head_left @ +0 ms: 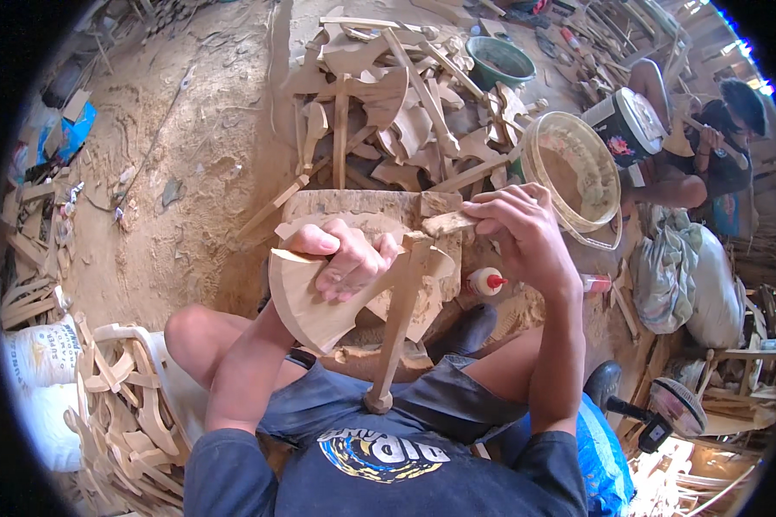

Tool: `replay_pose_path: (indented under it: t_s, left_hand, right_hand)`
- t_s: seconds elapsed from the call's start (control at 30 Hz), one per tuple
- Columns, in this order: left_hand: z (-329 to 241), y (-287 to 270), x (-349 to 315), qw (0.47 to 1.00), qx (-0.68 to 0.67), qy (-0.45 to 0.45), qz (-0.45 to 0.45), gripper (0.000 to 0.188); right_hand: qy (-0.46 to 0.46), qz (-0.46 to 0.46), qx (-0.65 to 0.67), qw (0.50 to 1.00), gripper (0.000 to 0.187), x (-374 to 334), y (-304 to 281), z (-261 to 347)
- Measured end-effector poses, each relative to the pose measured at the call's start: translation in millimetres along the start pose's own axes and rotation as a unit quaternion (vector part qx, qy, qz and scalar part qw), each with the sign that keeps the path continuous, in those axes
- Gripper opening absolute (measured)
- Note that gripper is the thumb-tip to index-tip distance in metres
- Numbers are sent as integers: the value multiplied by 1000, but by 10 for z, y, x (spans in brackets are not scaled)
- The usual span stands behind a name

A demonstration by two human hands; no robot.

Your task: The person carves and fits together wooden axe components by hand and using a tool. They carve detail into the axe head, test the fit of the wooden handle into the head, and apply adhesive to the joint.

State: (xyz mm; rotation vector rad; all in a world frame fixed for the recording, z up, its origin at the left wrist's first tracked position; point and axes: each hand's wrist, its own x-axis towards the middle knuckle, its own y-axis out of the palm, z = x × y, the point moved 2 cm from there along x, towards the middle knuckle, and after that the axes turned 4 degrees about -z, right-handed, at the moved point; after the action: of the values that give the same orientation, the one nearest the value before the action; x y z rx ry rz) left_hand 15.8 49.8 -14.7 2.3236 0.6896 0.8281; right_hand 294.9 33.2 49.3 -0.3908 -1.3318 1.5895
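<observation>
Across my lap I hold a wooden toy axe (306,314). Its broad curved blade points left, and its handle (397,332) runs down to a knobbed end near my shirt. My left hand (351,258) is closed over the blade's upper part, fingers curled across its face. Between the fingers and thumb of my right hand (522,226) is a small flat wood strip (450,224), its left end close to the top of the handle. Beneath the axe lies a worn wooden block (353,203). Beside the right wrist is a white glue bottle (483,283) with a red cap.
Wooden axe parts (384,95) are heaped beyond the block. A pale bucket (616,185) and a green basin (500,62) stand at the far right. There, another person (720,129) holds a wooden piece. More cut pieces (134,405) fill a container at left; a small fan (677,407) sits right.
</observation>
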Motion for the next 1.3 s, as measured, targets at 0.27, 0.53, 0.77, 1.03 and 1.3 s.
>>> replay_pose_path:
  t_s: [0.27, 0.53, 0.77, 1.03, 1.3]
  left_hand:
    - [-36, 55, -18, 1000, 20, 7, -20, 52]
    - [-69, 110, -34, 999, 8, -13, -50, 51]
    - [-88, 41, -67, 999, 10, 3, -38, 50]
    - [-94, 84, -55, 999, 11, -5, -33, 50]
    - [-94, 128, -59, 998, -2, -6, -68, 49]
  right_hand:
    - [-43, -11, -21, 999, 51, -84, -1, 14]
    - [-43, -42, -7, 998, 51, -109, 74, 58]
    - [-48, -62, -48, 996, 43, -214, 99, -14]
    - [-107, -129, -84, 982, 40, -244, 108, 407]
    - [-85, -129, -172, 973, 40, -268, 59, 346]
